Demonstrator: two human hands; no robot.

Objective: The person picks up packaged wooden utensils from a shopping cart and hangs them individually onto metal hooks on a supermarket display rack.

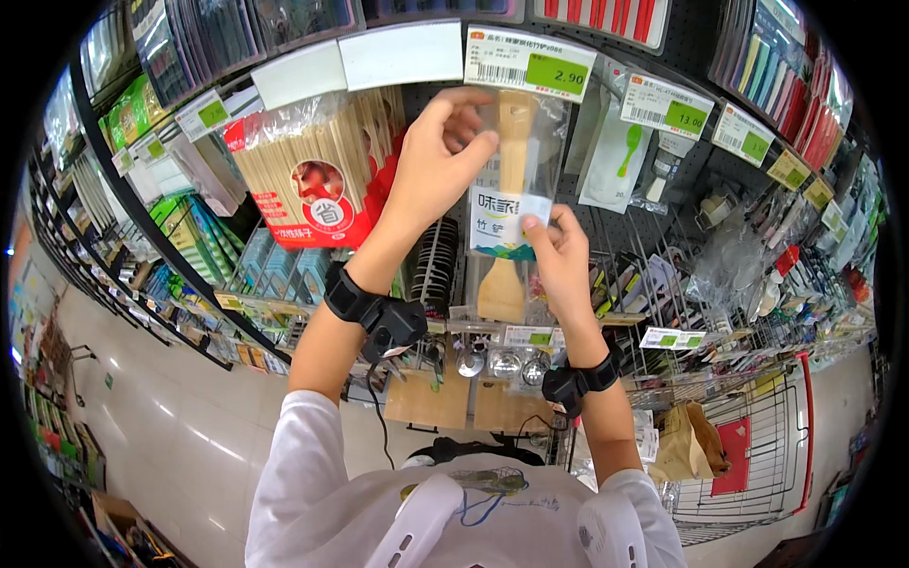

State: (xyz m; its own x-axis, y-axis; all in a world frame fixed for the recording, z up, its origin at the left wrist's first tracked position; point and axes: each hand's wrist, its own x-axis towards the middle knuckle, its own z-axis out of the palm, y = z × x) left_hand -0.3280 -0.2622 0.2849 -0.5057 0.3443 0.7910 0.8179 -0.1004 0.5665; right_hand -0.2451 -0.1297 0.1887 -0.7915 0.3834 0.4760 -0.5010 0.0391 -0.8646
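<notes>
A bamboo turner in a clear plastic sleeve (513,153) hangs or is held upright in front of me, just below a shelf price tag (529,62). Its white paper band bears printing. My right hand (562,245) pinches the right edge of that band, thumb in front. Beside the turner's handle, my left hand (452,142) has its fingers curled and apart, with nothing visible in them; whether a fingertip touches the sleeve is unclear. Left of that wrist hang packs of disposable chopsticks (302,181) with red printed wrapping. The sleeve's top is partly hidden behind the tag.
Packaged silicone brush (616,153) and other utensils hang to the right, above wire racks (657,263). Wooden boards (429,401) stand low down. A metal shopping cart (770,454) with a brown paper bag (685,440) is at my right. Shelving (163,263) curves along the left.
</notes>
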